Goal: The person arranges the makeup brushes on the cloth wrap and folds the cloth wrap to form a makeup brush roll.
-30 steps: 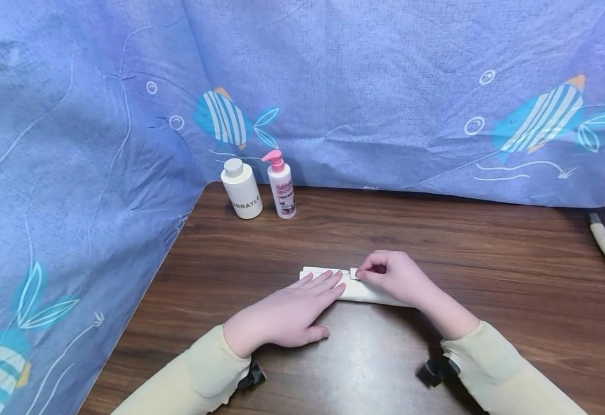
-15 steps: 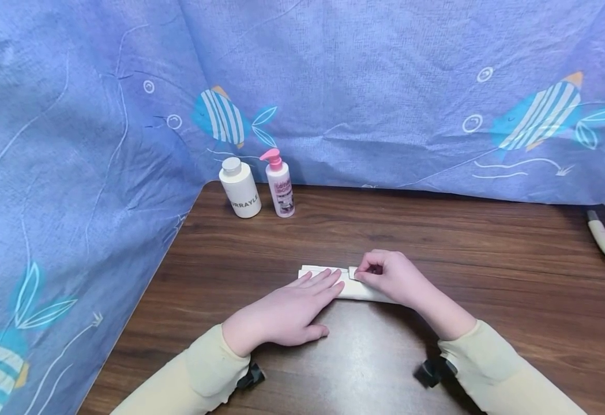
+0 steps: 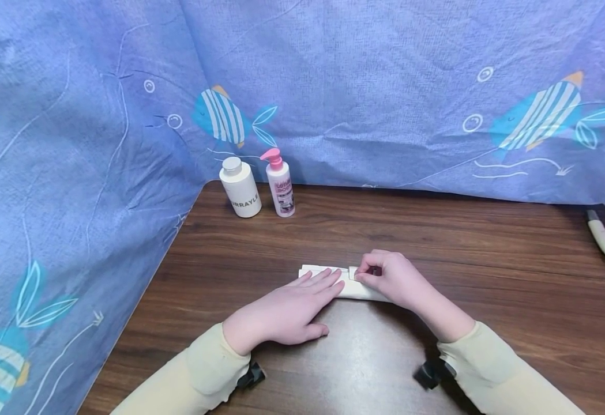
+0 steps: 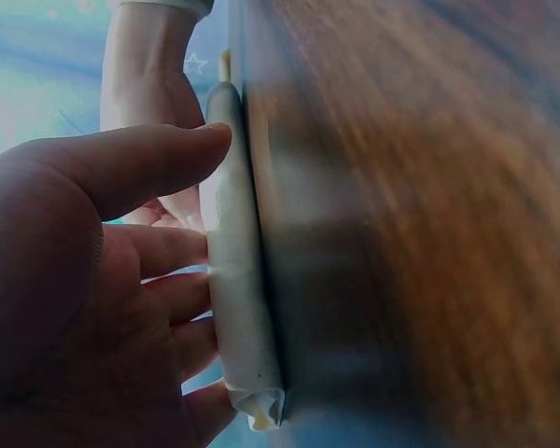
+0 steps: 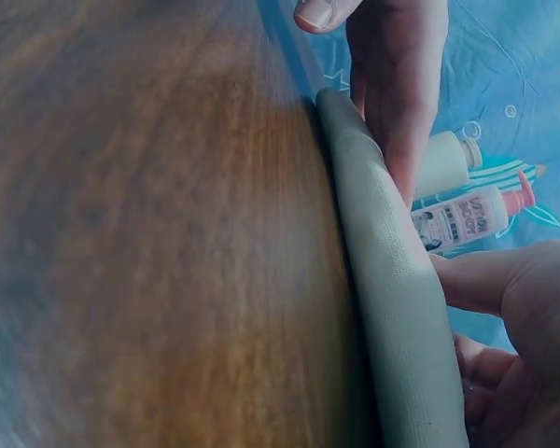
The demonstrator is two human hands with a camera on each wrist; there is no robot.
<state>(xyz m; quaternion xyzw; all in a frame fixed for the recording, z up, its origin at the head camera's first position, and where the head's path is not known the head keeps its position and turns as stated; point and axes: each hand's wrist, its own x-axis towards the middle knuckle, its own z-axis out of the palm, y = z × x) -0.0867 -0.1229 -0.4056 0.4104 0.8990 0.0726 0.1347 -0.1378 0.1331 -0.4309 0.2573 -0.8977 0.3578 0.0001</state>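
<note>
A long, pale fabric roll (image 3: 367, 293) lies crosswise on the table in front of me. My left hand (image 3: 286, 314) rests palm down with straight fingers across its left part, and the thumb is spread out toward me. With thumb and index finger, my right hand (image 3: 393, 278) pinches at a small white tab (image 3: 352, 273) on top of the roll. In the left wrist view, the roll (image 4: 238, 271) has loose folds at its near end and a thin tip at the far end. The right wrist view shows the rounded side of the roll (image 5: 392, 261).
Behind the roll, at the back left, stand a white bottle (image 3: 241, 189) with a grey cap and a lotion bottle (image 3: 281, 190) with a pink pump. A cream tapered object (image 3: 602, 239) with a dark end lies at the right edge. A blue fish-print cloth (image 3: 364, 92) hangs behind the table.
The head view has shifted very slightly. Both hands and the fabric roll stay almost where they were, with the right hand at the tab throughout.
</note>
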